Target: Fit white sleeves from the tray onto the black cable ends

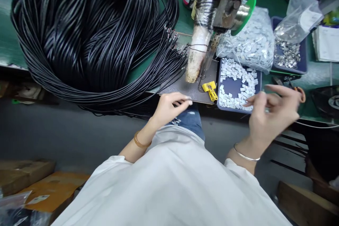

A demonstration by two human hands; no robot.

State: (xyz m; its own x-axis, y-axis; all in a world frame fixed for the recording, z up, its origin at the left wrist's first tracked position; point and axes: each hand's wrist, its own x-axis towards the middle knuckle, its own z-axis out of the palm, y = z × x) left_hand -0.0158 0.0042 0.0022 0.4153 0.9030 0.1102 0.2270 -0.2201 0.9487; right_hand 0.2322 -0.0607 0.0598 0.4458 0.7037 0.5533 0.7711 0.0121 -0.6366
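My left hand point(172, 105) is closed in a pinch just off the table's front edge, above my lap. A thin dark line at its fingertips looks like a black cable, mostly hidden by the fingers. My right hand point(274, 113) hovers over the right front corner of a blue-grey tray point(219, 88). Its fingers are apart and slightly blurred, with nothing visible in them. Small white connector pieces point(233, 69) lie in the tray around a bare patch. A big bundle of black cables point(106, 42) covers the left of the table, its stripped ends point(173, 39) pointing right.
A foil-wrapped tube point(197, 49) hangs near a green-rimmed solder spool point(245, 16). A yellow clip point(210, 90) lies beside the tray. Behind are a bag of white pieces point(249, 40) and a bin of metal parts point(288, 54). Cardboard boxes point(53, 190) stand low left.
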